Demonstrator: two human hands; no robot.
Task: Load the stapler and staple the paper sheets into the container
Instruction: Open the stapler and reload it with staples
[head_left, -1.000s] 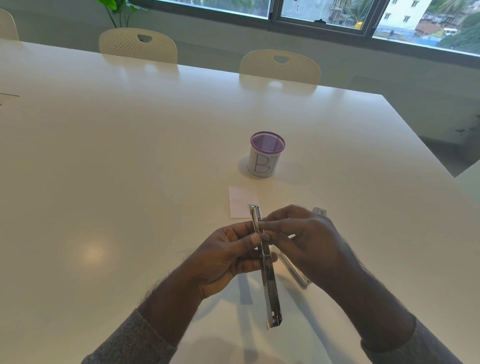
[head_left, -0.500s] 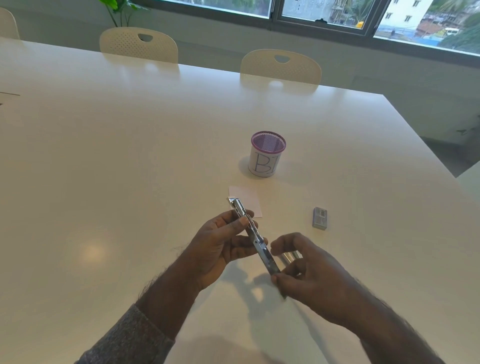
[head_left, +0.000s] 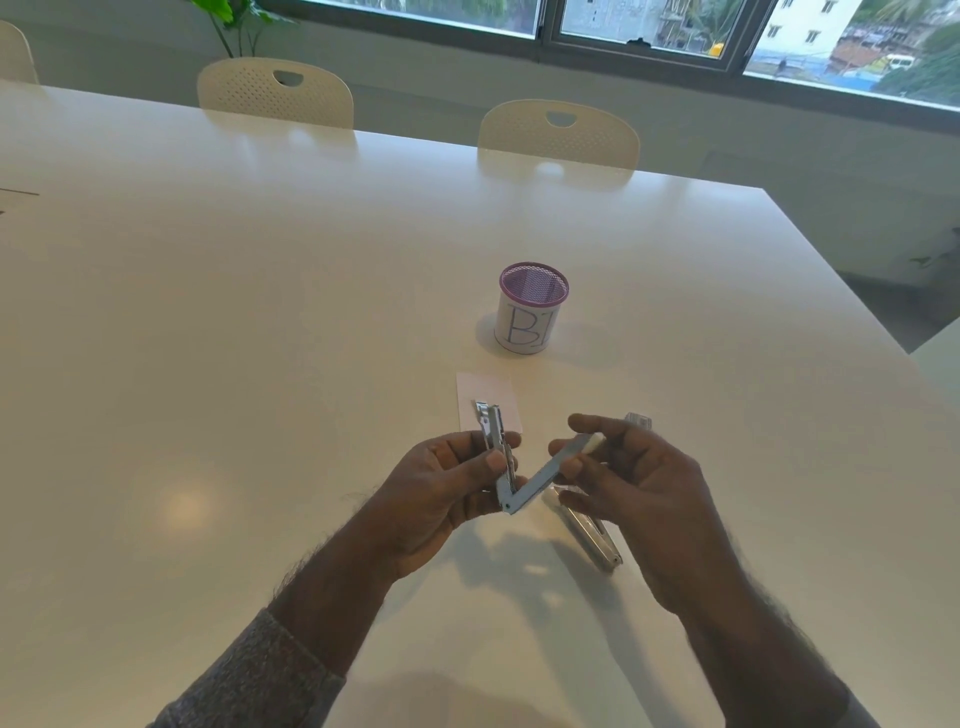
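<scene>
Stapler (head_left: 511, 480) swung open in a V above the counter (head_left: 260, 338). Left hand (head_left: 441, 493) grip holds one arm, right hand (head_left: 631, 486) grip pinches the other. Paper sheets (head_left: 485, 397) just beyond; mesh container (head_left: 530, 312) farther back, upright

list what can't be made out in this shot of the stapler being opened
Head view only:
- Staple box: mostly hidden behind the right hand; contents unseen.
- Stapler: whether staples sit in its channel is too small to tell; the left hand covers part of one arm.
- Paper sheets: sheet count unreadable; the near edge is behind the stapler tip.
- Container: the lettering runs round its side; the floor inside is unseen.
</scene>
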